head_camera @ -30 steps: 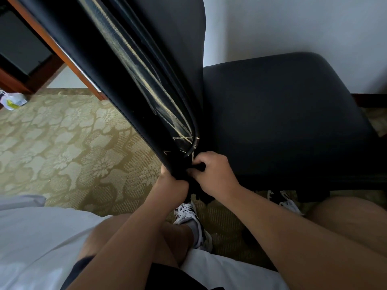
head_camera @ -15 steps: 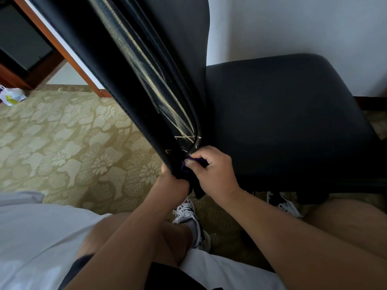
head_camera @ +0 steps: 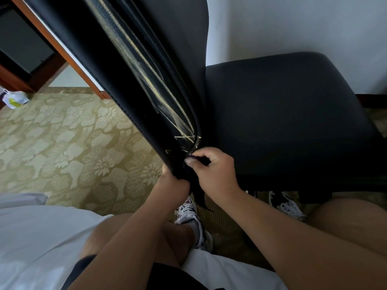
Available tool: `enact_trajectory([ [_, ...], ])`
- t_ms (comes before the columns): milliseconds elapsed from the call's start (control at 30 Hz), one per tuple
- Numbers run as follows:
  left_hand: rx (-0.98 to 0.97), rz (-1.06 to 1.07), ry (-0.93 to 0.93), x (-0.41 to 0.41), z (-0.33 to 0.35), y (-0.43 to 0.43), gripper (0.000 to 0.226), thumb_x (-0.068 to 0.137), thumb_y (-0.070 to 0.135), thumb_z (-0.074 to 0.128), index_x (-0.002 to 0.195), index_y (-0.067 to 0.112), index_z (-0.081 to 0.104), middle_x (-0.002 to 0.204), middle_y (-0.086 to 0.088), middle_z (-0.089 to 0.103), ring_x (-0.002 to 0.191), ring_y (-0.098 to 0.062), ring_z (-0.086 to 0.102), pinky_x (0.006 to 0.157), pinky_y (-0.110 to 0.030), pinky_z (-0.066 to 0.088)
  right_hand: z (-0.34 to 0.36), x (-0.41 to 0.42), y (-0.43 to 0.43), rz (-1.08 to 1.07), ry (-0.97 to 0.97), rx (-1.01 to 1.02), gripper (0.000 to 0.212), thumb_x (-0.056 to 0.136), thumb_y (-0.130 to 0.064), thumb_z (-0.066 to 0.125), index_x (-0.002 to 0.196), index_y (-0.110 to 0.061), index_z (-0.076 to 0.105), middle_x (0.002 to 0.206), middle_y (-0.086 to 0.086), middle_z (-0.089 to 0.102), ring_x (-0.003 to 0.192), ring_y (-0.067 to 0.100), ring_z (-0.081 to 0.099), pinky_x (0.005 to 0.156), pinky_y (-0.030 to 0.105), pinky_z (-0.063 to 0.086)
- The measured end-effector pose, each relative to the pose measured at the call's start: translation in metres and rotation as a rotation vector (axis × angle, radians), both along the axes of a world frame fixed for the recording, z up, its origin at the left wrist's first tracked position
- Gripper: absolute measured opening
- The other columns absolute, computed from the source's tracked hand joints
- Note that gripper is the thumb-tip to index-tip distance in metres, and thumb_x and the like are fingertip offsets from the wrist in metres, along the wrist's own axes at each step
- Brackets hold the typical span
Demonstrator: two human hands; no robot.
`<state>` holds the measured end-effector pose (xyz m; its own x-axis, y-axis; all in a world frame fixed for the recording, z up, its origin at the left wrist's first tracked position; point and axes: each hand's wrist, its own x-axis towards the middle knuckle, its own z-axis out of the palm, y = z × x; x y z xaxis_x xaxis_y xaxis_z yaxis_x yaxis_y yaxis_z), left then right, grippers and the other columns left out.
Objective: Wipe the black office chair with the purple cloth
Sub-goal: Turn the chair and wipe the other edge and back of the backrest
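- right hand (head_camera: 213,172): fingers curled, thumb and forefinger pinching purple cloth (head_camera: 198,158) at bottom corner of black office chair (head_camera: 293,122) backrest
- left hand (head_camera: 173,185): curled round backrest's lower edge, fingertips hidden
- cloth mostly hidden between hands

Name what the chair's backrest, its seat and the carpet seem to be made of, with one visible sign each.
Backrest: probably leather or vinyl, smooth and semi-glossy. It reflects light in streaks, and a stitched seam runs along its edge.
Seat: seemingly woven fabric, matte, with no shine.
Carpet: low-pile textile with a beige-gold floral pattern.
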<state>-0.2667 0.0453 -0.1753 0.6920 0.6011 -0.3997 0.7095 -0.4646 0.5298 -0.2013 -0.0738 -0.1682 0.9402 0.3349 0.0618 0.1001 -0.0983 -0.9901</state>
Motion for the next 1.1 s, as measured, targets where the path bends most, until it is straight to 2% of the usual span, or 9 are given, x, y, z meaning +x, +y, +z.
enact_trajectory([
  [133,-0.002,-0.001,0.012,0.001,0.0,0.002,0.052,0.063,0.03,0.048,0.111,0.013,0.058,0.081,0.002,0.061,0.067,-0.011,0.06,0.049,-0.024,0.04,0.006,-0.01,0.001,-0.073,0.117,0.154,0.016,0.084,-0.013,0.079,0.086,-0.027,0.073,0.087,-0.006,0.073,0.082,0.008,0.069,0.077,0.023,0.056],
  [233,-0.028,0.017,-0.024,0.0,0.0,0.001,0.054,0.063,0.033,0.047,0.115,0.018,0.052,0.084,0.003,0.06,0.07,-0.012,0.061,0.052,-0.026,0.041,0.005,-0.014,0.004,-0.059,0.228,0.185,0.02,0.086,-0.013,0.077,0.095,-0.029,0.07,0.094,-0.006,0.073,0.09,0.007,0.07,0.084,0.027,0.057],
  [367,-0.022,0.044,-0.025,0.001,-0.002,0.003,0.054,0.064,0.036,0.047,0.115,0.021,0.049,0.084,0.003,0.062,0.071,-0.012,0.061,0.051,-0.025,0.041,-0.001,-0.009,0.005,0.05,0.175,-0.038,0.032,0.085,-0.016,0.077,0.115,-0.023,0.066,0.114,-0.004,0.065,0.104,0.006,0.063,0.091,0.017,0.05],
  [467,-0.006,0.028,0.008,0.003,-0.002,0.005,0.052,0.063,0.028,0.047,0.114,0.018,0.05,0.082,0.001,0.061,0.069,-0.012,0.061,0.048,-0.023,0.039,-0.007,-0.007,0.004,0.157,0.1,-0.273,0.028,0.085,-0.009,0.074,0.112,-0.014,0.068,0.117,0.0,0.058,0.096,0.007,0.057,0.072,0.0,0.042],
  [567,0.045,-0.02,0.047,0.002,-0.005,0.006,0.052,0.061,0.028,0.049,0.111,0.015,0.054,0.078,0.002,0.061,0.062,-0.008,0.059,0.042,-0.019,0.036,-0.011,-0.008,0.005,0.176,0.09,-0.363,0.02,0.082,-0.003,0.071,0.101,-0.012,0.069,0.111,0.001,0.058,0.089,0.008,0.057,0.065,0.005,0.043],
  [733,0.051,-0.088,0.074,0.004,-0.006,0.009,0.05,0.06,0.031,0.047,0.105,0.01,0.058,0.084,0.0,0.06,0.064,-0.005,0.056,0.042,-0.015,0.034,-0.003,0.001,0.005,0.09,0.304,-0.232,0.018,0.077,-0.003,0.076,0.086,-0.018,0.075,0.085,-0.003,0.071,0.077,0.008,0.068,0.061,0.015,0.054],
  [867,0.035,-0.156,0.017,0.005,-0.006,0.01,0.058,0.063,0.037,0.039,0.11,0.008,0.056,0.096,-0.008,0.059,0.068,-0.003,0.052,0.05,-0.016,0.034,0.019,0.011,0.002,0.06,0.576,0.156,0.028,0.07,0.003,0.083,0.069,-0.024,0.077,0.075,0.001,0.076,0.076,0.02,0.075,0.071,0.034,0.063],
  [1000,0.022,-0.191,0.019,0.006,-0.003,0.008,0.057,0.064,0.035,0.04,0.109,0.002,0.055,0.096,-0.014,0.056,0.063,-0.007,0.05,0.05,-0.019,0.035,0.025,0.012,-0.003,0.07,0.641,0.332,0.033,0.073,0.006,0.08,0.073,-0.027,0.076,0.078,-0.001,0.076,0.081,0.021,0.075,0.073,0.036,0.062],
  [1100,0.065,-0.219,0.063,0.006,-0.002,0.007,0.052,0.063,0.033,0.037,0.102,0.004,0.056,0.092,-0.013,0.056,0.062,-0.009,0.05,0.049,-0.02,0.033,0.019,0.011,-0.003,0.114,0.559,0.224,0.043,0.075,0.002,0.082,0.106,-0.026,0.073,0.097,-0.003,0.076,0.092,0.014,0.073,0.078,0.03,0.06],
])
